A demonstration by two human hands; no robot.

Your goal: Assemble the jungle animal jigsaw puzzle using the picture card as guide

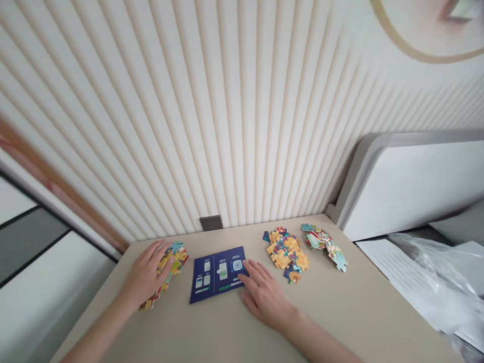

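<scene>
My left hand (145, 275) rests with fingers stretched over a pile of puzzle pieces (177, 259) on the table's left side, hiding part of it. A dark blue leaflet (217, 275) with printed phone-like pictures lies flat in the middle. My right hand (266, 295) is open, its fingertips at the leaflet's right edge. Just beyond that hand is a second pile of puzzle pieces (287, 249), mostly yellow and purple. Farther right lies a third group of puzzle pieces (325, 242), light blue, red and white.
The beige table (212, 335) stands against a ribbed white wall (234, 126). A dark socket plate (211, 223) sits at its back edge. To the right are a grey-framed white headboard-like panel (419, 186), printed paper (397, 272) and clear plastic wrap (454, 282).
</scene>
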